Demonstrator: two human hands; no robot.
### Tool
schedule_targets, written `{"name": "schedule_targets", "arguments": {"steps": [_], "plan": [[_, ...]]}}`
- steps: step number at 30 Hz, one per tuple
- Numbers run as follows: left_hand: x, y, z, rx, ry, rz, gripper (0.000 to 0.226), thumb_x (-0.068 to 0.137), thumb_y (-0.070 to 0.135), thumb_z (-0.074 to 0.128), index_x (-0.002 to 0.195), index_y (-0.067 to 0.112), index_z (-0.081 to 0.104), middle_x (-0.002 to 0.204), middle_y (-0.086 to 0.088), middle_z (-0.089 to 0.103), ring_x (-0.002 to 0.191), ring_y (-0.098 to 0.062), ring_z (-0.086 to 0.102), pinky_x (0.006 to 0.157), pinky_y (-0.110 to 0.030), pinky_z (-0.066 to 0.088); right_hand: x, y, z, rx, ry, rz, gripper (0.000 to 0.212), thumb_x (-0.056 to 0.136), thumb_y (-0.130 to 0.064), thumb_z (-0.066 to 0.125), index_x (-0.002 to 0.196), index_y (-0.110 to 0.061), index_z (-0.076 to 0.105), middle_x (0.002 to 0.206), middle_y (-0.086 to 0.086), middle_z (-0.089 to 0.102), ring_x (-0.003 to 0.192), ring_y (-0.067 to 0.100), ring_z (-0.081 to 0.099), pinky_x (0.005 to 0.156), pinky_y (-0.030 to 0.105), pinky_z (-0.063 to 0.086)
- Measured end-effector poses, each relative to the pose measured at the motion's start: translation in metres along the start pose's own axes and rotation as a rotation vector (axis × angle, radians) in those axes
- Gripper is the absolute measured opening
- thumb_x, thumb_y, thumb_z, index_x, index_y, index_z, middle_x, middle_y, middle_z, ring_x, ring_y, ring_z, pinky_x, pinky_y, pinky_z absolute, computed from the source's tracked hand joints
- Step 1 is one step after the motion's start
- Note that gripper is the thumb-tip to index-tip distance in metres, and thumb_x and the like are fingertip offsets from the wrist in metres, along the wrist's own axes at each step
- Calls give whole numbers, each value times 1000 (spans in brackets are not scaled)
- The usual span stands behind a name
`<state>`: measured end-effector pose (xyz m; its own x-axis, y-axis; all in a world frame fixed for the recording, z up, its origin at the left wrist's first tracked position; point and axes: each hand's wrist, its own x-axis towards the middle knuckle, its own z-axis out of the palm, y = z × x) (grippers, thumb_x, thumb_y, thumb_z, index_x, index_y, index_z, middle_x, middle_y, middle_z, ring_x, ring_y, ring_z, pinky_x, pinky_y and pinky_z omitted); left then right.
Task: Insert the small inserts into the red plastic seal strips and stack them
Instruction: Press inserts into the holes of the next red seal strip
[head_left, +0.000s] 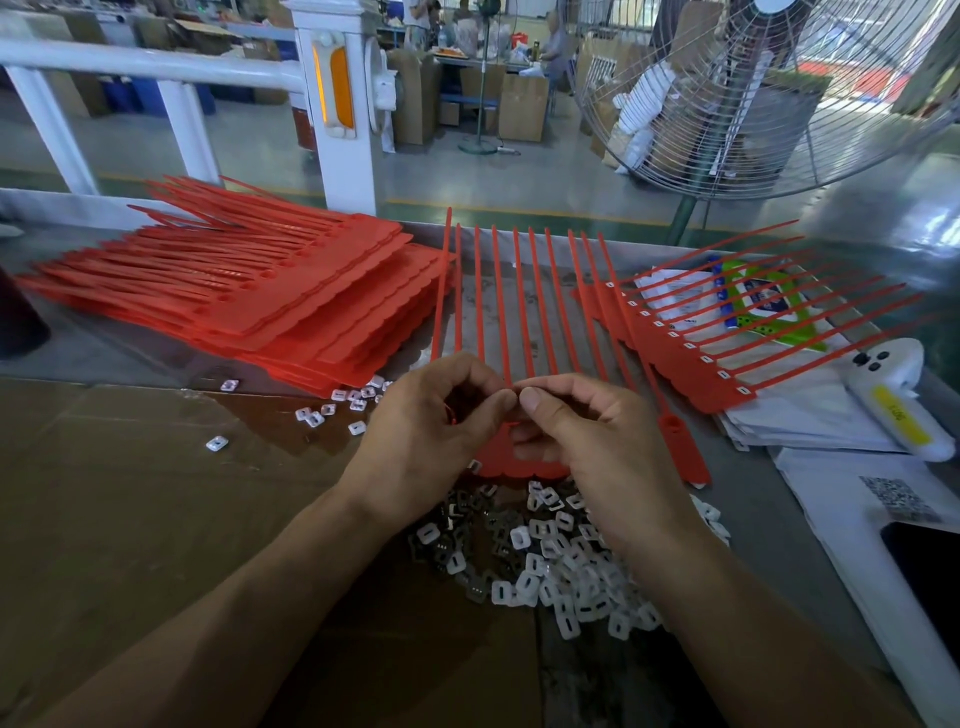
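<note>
Both hands pinching at a red seal strip sheet over the insert pile

The left hand (436, 415) and right hand (576, 431) meet at centre, fingers curled tight, thumb and forefinger tips pinched on the red seal strip sheet (524, 312), whose tails fan toward 12 o'clock. White inserts (561, 561) lie heaped on the bench (737, 499) at 6 o'clock; stacked strips (249, 301) sit at 10 o'clock, a fitted sheet (691, 358) at 2 o'clock.

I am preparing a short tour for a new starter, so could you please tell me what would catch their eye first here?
First, the red seal strip fanned out at centre, where the left hand and right hand work together. Then the tall stack of red strips at the left, and the heap of white inserts under the wrists.
</note>
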<state>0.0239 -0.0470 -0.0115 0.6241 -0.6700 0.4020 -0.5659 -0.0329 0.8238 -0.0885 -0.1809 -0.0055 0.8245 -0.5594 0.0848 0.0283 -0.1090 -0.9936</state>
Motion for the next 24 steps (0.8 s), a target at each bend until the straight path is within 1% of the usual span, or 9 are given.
{"name": "schedule_targets", "arguments": {"steps": [2, 3, 6, 10, 12, 14, 15, 19, 24], "plan": [[0, 0, 0, -31, -2, -5, 7, 97, 25, 69, 92, 21, 70, 84, 3, 72, 78, -19, 69, 70, -43, 58, -1, 0, 0, -5, -7, 2, 12, 100, -25, 67, 99, -21, 79, 92, 0, 79, 85, 16, 76, 73, 27, 61], [0, 0, 0, -45, -2, -7, 7, 97, 26, 69, 92, 21, 70, 85, 4, 73, 80, -19, 70, 71, -42, 59, 0, 0, 0, -15, -10, 4, 12, 100, -26, 67, 98, -22, 79, 92, -1, 78, 84, 15, 76, 72, 26, 61], [1, 0, 0, -58, -7, -10, 8, 97, 27, 69, 92, 21, 71, 85, 5, 73, 80, -15, 70, 71, -32, 58, 0, 0, -1, -42, -33, 24, 14, 101, -27, 65, 97, -23, 78, 92, -3, 78, 84, 13, 74, 70, 25, 60], [2, 0, -1, -60, -27, -5, 3, 95, 26, 71, 95, 23, 70, 85, 7, 72, 80, -13, 69, 70, -25, 56, 0, -1, 0, -81, -49, 40, 19, 104, -24, 60, 96, -20, 76, 89, -3, 77, 82, 10, 72, 68, 22, 58], [1, 1, -1, -12, -40, 39, 10, 94, 20, 72, 103, 24, 69, 85, 7, 70, 80, -15, 69, 70, -28, 56, 0, -2, 0, -106, -62, 39, 20, 105, -24, 57, 97, -20, 76, 89, -2, 76, 83, 10, 72, 68, 20, 57], [1, 2, -2, 85, -62, 112, 18, 93, 14, 72, 107, 24, 70, 87, 10, 69, 83, -15, 68, 71, -30, 56, -1, -2, 0, -123, -73, 42, 21, 106, -23, 56, 97, -20, 75, 87, -4, 76, 83, 9, 71, 69, 19, 56], [1, 2, -2, 134, -70, 145, 19, 92, 13, 72, 107, 24, 70, 87, 11, 68, 84, -14, 68, 71, -28, 55, -1, -2, 0, -130, -74, 45, 21, 106, -23, 56, 98, -20, 74, 87, -5, 75, 83, 9, 71, 69, 19, 56], [3, 4, -7, 264, -63, 216, 15, 92, 15, 73, 104, 22, 71, 90, 13, 66, 84, -10, 63, 69, -13, 45, -1, -2, 1, -160, -68, 49, 20, 107, -24, 55, 100, -20, 73, 87, -6, 75, 82, 9, 70, 69, 19, 56], [3, 5, -10, 328, -67, 265, 13, 92, 18, 72, 105, 20, 73, 92, 12, 64, 80, -10, 60, 69, -11, 42, -2, -2, 0, -183, -64, 37, 19, 106, -24, 56, 99, -20, 73, 82, -9, 74, 76, 4, 68, 65, 13, 53]]}}
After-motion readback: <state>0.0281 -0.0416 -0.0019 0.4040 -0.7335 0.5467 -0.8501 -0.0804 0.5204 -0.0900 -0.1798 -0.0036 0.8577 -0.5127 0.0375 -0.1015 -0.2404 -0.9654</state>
